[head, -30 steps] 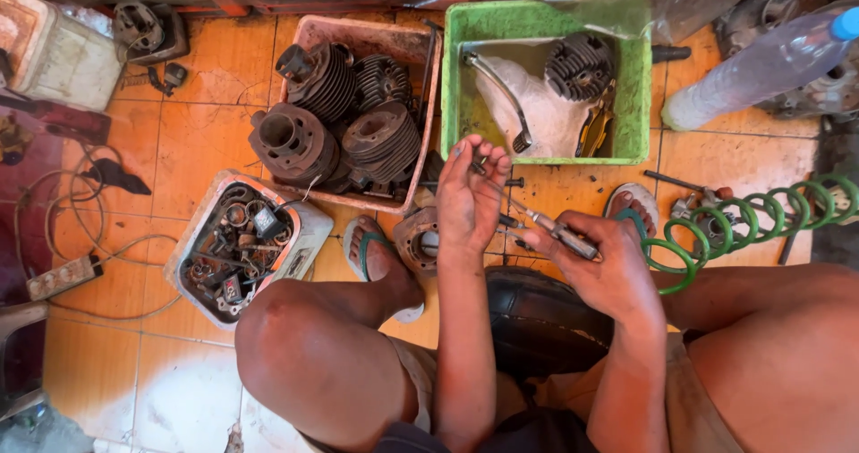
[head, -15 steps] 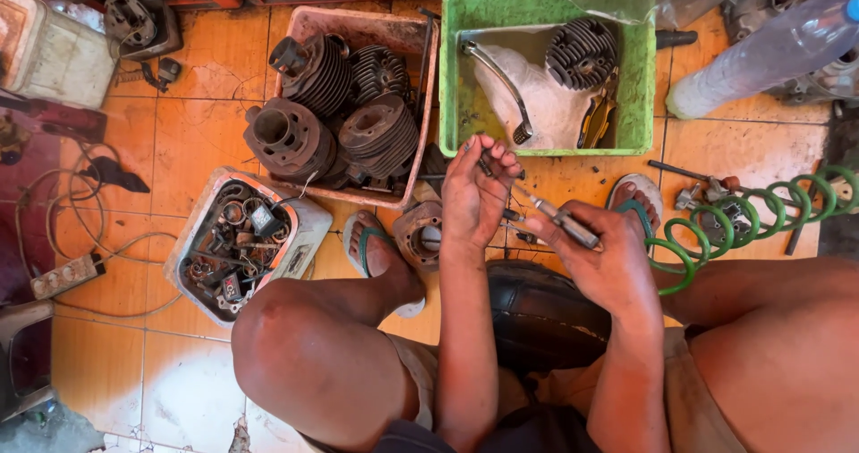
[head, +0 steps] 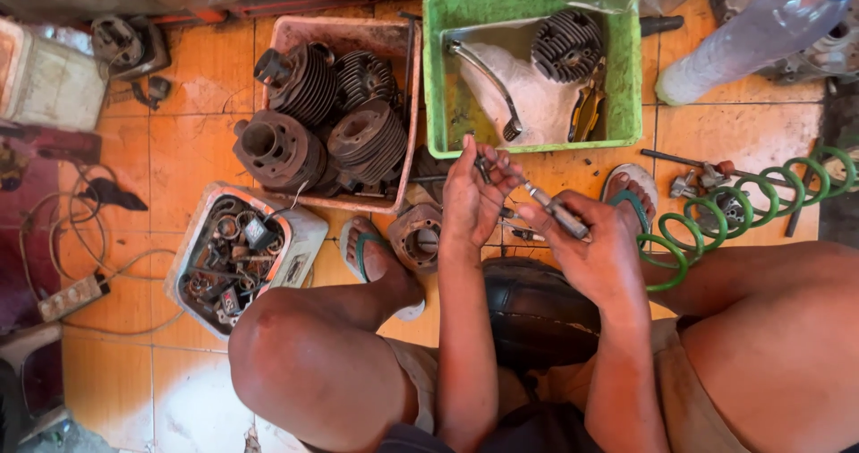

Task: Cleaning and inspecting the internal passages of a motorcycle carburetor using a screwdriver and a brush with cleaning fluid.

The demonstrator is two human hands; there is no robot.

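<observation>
On the orange tiled floor (head: 192, 153): green plastic tub (head: 626, 86), pink crate (head: 295, 37) of finned cylinders. Left hand (head: 470, 198) pinches a small metal part (head: 484, 166). Right hand (head: 595, 252) fingers are closed round a metal tool (head: 555, 209).

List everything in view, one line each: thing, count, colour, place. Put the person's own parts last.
green tub: one, green, top centre on the floor; holds a finned cylinder head, a metal lever, pliers.
pink tub: one, faded pink, left of the green tub; holds dark finned engine cylinders.
parts tray: one, grey-white, lower left; full of small parts.
coil spring: one, green, right on the floor.
plastic bottle: one, clear, top right, lying tilted.
cable: one, pale, far left.
small metal part: one, dark, in the left hand.
tool: one, metal, in the right hand.
left hand: holds the small metal part.
right hand: grips the tool.
</observation>
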